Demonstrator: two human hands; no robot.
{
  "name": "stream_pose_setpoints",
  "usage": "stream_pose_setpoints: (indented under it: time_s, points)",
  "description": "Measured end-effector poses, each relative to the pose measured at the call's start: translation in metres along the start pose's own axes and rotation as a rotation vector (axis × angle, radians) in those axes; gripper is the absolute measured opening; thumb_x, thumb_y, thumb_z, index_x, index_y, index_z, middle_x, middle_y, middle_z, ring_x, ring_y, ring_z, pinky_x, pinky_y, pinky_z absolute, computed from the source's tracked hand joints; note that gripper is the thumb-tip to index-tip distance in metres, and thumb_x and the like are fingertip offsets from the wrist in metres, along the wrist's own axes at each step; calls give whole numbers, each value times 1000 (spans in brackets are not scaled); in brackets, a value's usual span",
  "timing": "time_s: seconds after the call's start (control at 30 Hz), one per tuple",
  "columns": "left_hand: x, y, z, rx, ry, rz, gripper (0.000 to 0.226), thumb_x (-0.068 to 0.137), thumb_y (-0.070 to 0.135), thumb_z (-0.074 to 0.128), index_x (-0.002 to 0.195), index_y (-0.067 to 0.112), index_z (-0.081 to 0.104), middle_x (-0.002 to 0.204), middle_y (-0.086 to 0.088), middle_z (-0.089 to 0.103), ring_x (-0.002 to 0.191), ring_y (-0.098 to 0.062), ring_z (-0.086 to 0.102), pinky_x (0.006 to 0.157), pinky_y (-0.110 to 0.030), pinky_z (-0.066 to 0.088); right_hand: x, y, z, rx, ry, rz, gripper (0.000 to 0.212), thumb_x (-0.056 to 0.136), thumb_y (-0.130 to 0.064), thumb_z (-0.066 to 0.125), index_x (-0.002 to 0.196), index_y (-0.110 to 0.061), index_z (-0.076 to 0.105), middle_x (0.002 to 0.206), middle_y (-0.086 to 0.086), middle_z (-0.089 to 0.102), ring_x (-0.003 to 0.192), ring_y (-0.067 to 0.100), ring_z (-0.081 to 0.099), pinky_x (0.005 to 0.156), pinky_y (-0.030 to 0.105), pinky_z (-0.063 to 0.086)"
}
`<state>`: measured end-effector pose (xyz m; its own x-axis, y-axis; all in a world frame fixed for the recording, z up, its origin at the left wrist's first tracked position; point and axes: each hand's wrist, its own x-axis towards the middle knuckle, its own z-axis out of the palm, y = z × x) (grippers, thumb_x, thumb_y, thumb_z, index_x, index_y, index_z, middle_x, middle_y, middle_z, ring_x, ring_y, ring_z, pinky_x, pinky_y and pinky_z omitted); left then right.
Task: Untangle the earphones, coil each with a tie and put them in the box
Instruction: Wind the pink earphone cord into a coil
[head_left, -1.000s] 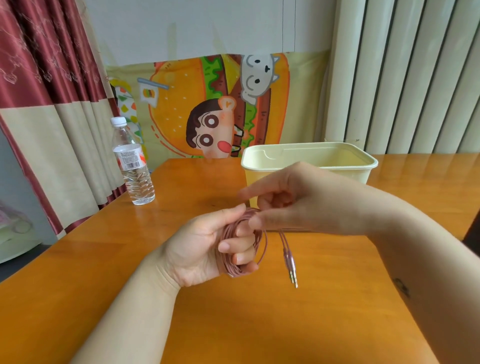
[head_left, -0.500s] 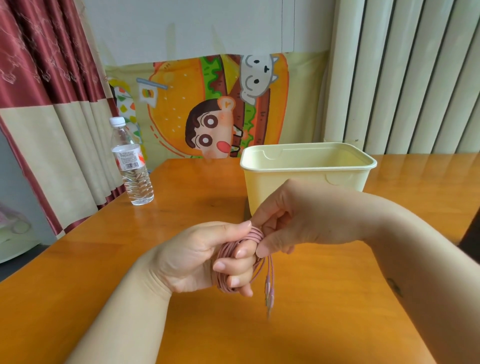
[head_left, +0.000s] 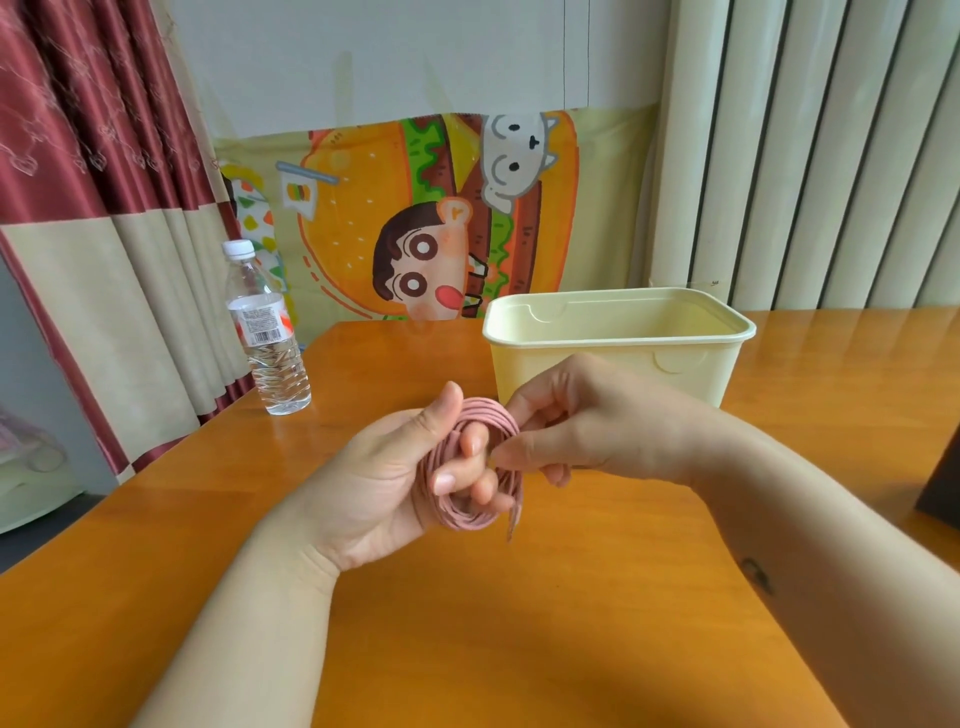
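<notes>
Pink earphone coil wound round left hand fingers; right hand pinches it.

Water bottle upright on table.

Pink coiled earphone cable; pale yellow plastic box; glossy orange wooden table; dark red-and-beige curtain.

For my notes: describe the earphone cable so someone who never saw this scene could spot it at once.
Above the orange table, in front of the pale yellow box, two bare hands meet. The earphone cable is the pink coil looped round the fingers of the left hand and pinched by the right hand. Nothing else nearby is a looped cord.
</notes>
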<state>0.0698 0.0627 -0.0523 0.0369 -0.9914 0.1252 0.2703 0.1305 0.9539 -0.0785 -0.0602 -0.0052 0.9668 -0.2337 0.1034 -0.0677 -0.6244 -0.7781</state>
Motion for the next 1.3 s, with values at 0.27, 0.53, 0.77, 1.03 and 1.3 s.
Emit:
stream_pose_setpoints:
  time_s: [0.27,0.53,0.77,1.03,1.3]
  points:
    - [9,-7,3,229,264,111,50,59,74,67,54,25,56,47,7,36,58,-12,52,67,-25,42,11,15,10,77,151,39,8,80,-13,72,74,-13,68,55,-6,61,47,5,53,49,17,45]
    - [6,-8,4,124,196,90,45,68,63,66,57,21,55,46,7,34,55,-13,48,62,-24,46,10,19,7,144,50,1,10,82,-13,71,89,-8,66,57,-3,60,48,5,52,50,16,43]
    - [17,-17,6,551,440,227,53,75,74,44,74,23,57,56,12,45,62,-7,48,68,-21,38,13,22,9,159,205,30,12,84,-16,70,73,-11,68,55,-1,59,47,6,50,48,16,42]
    - [25,-33,1,836,446,177,38,83,62,41,107,37,57,101,13,68,97,0,62,92,-29,49,23,35,15,505,324,145,24,84,-10,67,62,-12,60,46,-3,52,45,9,47,50,20,43]
    - [26,-35,6,691,219,33,41,84,52,48,101,17,61,74,10,64,72,-5,58,70,-22,46,26,46,19,423,251,110,17,85,-13,67,68,-10,65,58,9,61,53,18,56,51,22,45]
